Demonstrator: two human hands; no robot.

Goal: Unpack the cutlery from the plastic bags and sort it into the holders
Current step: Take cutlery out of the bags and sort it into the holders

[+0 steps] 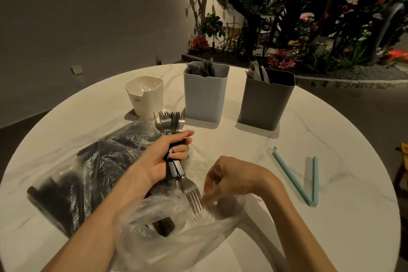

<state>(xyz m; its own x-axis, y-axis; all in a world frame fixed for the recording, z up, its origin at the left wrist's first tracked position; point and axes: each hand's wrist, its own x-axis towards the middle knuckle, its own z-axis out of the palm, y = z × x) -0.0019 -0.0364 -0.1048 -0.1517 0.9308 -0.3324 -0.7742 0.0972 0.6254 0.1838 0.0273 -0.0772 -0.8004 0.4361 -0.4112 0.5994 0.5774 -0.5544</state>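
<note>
My left hand (167,157) grips a bundle of black-handled forks (171,122), most tines pointing away; one fork (193,199) points back toward me. My right hand (229,178) hovers, fingers curled, over the mouth of a clear plastic bag (176,234) that holds more dark-handled cutlery; its fingertips are blurred and I cannot see whether they pinch the plastic. A second bag (88,174) of dark cutlery lies to the left. At the back stand a white holder (145,97), a light-blue holder (205,97) with cutlery and a grey holder (266,104) with cutlery.
The round white marble table (309,238) carries two teal bag-sealing clips (309,183) on the right. A planter with flowers and dark foliage (287,28) stands behind the table. A chair edge (403,161) shows at far right.
</note>
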